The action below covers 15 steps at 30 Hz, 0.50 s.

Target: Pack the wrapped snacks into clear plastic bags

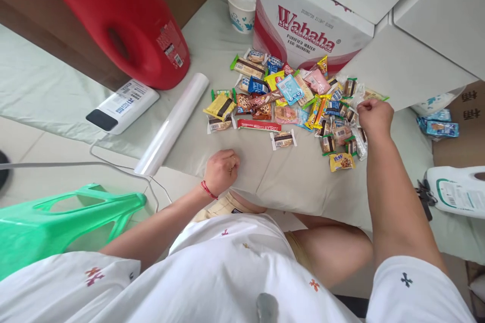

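Note:
A heap of small wrapped snacks [291, 91] is spread over the pale cloth [261, 161]. My right hand [375, 116] is at the heap's right edge, its fingertips pinched together beside a clear wrapper [357, 95]; what they grip is too small to make out. Curled into a fist, my left hand [223, 170] rests near the front edge of the cloth with nothing visible in it. Closest to it are a snack in a clear wrapper [284, 139] and a long red packet [259, 125]. A yellow packet [341, 161] lies at the heap's front right.
Behind the heap stands a Wahaha carton [303, 25], with a paper cup [241, 12] beside it. On the left are a red jug [151, 35], a white roll [172, 123], a white device [123, 106] and a green stool [68, 217]. A white bottle [456, 192] is at right.

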{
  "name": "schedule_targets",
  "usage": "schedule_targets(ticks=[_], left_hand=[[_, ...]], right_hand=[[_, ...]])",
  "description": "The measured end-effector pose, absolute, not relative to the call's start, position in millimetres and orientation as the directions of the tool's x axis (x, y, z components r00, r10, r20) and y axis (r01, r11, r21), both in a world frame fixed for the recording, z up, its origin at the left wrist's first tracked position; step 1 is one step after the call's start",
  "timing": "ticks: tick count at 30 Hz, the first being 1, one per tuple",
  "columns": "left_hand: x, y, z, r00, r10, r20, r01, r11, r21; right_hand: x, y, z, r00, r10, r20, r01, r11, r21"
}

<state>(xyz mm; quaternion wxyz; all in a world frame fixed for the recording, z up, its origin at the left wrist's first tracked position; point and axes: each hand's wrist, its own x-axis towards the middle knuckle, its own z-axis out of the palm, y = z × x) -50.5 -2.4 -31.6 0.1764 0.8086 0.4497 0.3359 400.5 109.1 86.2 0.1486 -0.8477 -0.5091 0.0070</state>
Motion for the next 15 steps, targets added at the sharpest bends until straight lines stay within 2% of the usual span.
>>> schedule_targets(ticks=[2,5,7,9,11,13,15], left_hand=[[-51,-3,-31,0.372,0.846,0.383,0.611,-0.534,0.585],[-51,-2,-30,0.387,0.84,0.381,0.616,-0.543,0.571],[-51,-2,-30,0.396,0.833,0.387,0.614,-0.554,0.562],[-52,-2,-30,0.399,0.834,0.38,0.617,-0.551,0.562],[-52,-2,-31,0.401,0.843,0.358,0.624,-0.538,0.567],[-53,-3,-31,0.408,0.848,0.338,0.627,-0.53,0.571],[-52,-3,-31,0.411,0.85,0.331,0.625,-0.527,0.577]], right_hand=[[382,131,84,0.445,0.881,0.164,0.877,-0.39,-0.281],[349,148,79,0.161,0.986,0.035,0.928,-0.139,-0.347],[337,155,76,0.141,0.989,0.037,0.939,-0.122,-0.321],[342,160,74,0.331,0.93,0.161,0.916,-0.276,-0.29],[362,163,73,0.57,0.78,0.259,0.812,-0.486,-0.324],[388,160,70,0.729,0.65,0.216,0.678,-0.64,-0.363],[412,153,66,0.769,0.634,0.08,0.614,-0.697,-0.371]])
